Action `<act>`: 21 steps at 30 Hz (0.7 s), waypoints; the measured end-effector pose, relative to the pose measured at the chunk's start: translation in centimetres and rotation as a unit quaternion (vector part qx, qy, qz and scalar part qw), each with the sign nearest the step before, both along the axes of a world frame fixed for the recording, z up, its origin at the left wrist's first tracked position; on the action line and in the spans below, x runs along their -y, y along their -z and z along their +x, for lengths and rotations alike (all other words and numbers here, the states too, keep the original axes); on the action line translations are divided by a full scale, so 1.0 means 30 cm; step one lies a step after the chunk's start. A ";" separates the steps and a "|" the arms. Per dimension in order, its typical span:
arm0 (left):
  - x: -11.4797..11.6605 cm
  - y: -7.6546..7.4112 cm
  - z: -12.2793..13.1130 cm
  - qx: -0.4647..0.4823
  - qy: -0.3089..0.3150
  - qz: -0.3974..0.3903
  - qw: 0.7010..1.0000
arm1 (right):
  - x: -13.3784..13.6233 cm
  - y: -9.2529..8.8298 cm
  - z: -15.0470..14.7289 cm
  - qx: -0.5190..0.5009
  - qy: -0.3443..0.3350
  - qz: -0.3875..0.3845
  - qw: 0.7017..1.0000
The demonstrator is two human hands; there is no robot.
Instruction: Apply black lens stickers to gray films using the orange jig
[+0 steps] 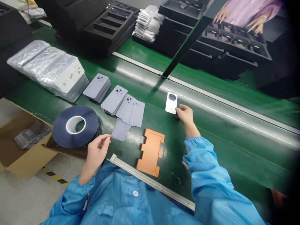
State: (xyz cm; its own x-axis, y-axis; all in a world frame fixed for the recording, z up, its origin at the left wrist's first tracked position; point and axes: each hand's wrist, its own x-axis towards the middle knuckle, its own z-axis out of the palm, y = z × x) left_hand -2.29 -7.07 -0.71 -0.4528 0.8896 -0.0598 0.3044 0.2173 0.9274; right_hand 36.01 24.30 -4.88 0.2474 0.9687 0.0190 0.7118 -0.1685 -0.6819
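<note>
On the green bench, my right hand [186, 116] has its fingertips closed on the lower right corner of a white phone back panel [171, 105] with a dark round camera area. My left hand [98, 150] is at the bench's near edge with thumb and fingers pinched together. Its fingertips come up to the left corner of a plain grey sheet [120, 129]; whether they grip anything is too small to see. Fanned grey phone-shaped sheets with camera holes [137, 114] lie just beyond. Between my hands sits an orange fixture plate [150, 153] with notched sides.
Left of my left hand stands a big roll of dark blue film [57, 128]. Two stacks of grey sheets [114, 100] [95, 89] and plastic-wrapped bundles [44, 67] lie behind. A black post [187, 40] rises from the rail; beyond it, a co-worker's hands [256, 24] are over black trays [243, 51].
</note>
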 end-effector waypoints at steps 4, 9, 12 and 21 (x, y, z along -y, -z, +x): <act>0.061 -0.034 -0.039 -0.049 -0.033 0.019 0.998 | 0.159 -0.036 -0.124 0.029 -0.082 -0.001 0.996; 0.047 -0.008 -0.009 -0.032 -0.003 0.006 0.999 | 0.334 -0.075 -0.368 0.049 -0.256 -0.052 0.964; -0.051 0.060 0.041 -0.089 0.045 0.024 0.995 | 0.337 -0.083 -0.477 0.105 -0.265 -0.120 0.951; -0.383 0.123 0.074 -0.207 -0.026 -0.041 0.977 | 0.339 -0.107 -0.614 0.144 -0.283 -0.156 0.935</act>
State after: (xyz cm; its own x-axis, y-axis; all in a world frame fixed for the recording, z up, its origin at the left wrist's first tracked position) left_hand -0.06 4.41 -4.41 -0.4982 0.8644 0.0680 0.6356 0.3107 0.7067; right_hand 17.58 14.13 -1.65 -0.2792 0.9123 -0.2997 0.8939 0.1329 -0.4281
